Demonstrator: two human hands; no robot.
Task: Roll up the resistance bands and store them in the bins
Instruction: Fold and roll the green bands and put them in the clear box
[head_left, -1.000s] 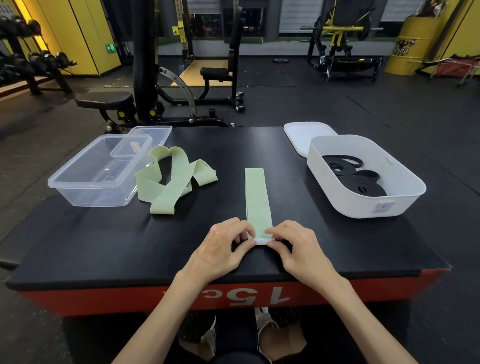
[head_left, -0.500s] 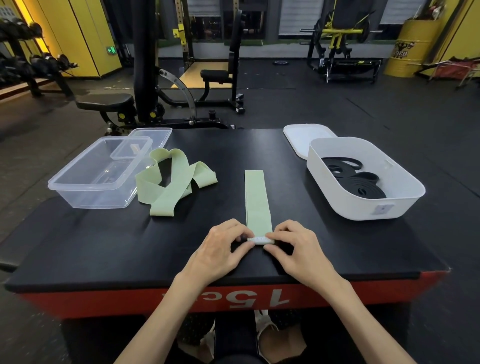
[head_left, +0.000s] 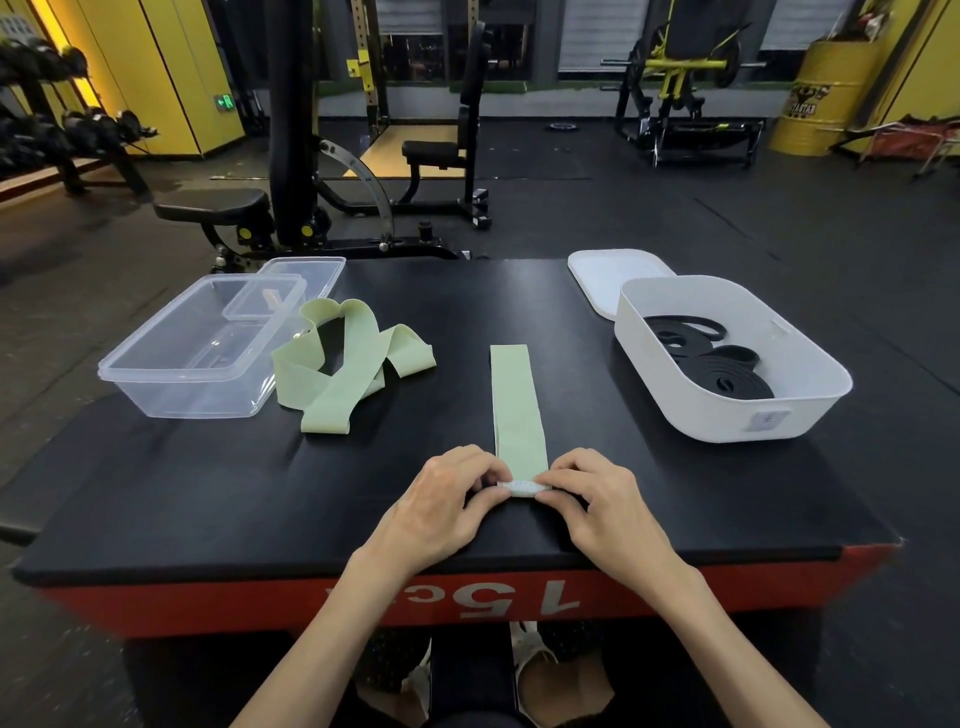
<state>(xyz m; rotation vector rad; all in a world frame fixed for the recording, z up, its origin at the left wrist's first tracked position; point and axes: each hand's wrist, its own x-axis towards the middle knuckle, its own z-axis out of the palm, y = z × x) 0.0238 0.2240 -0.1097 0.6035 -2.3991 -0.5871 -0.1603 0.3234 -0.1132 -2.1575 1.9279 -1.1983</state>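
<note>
Bench (head_left: 208, 493) edge nearest, black top over a red side marked 15; both hands sit on the top close to that edge. Left hand (head_left: 441, 499) and right hand (head_left: 597, 504) meet at the near end of the flat band (head_left: 517, 405); fingers (head_left: 480, 467) of each hand curled, thumb and fingertips clamped on a small tight roll at that end, the left at the roll's left tip, the right at its right tip; the roll lies on the bench between the two sets of fingers, touching both.

Straight out from the fingers the rest of the flat band runs away unrolled, lying flat on the bench.

Out and to the left of the fingers, well apart: loose band (head_left: 343, 364), same pale green, heaped in folds and loops, no hand on it; just beside it on its left, clear bin (head_left: 202, 358), open; clear lid (head_left: 306, 275) at the bin's far corner, cannot tell whether it leans on the rim.

Out and to the right of the fingers, well apart: white bin (head_left: 727, 410), open, black bands (head_left: 717, 371) coiled inside; white lid (head_left: 608, 275) flat behind it, its near edge hidden by the bin.

Past the bench: dark gym floor, weight machines, yellow drum at far right.
</note>
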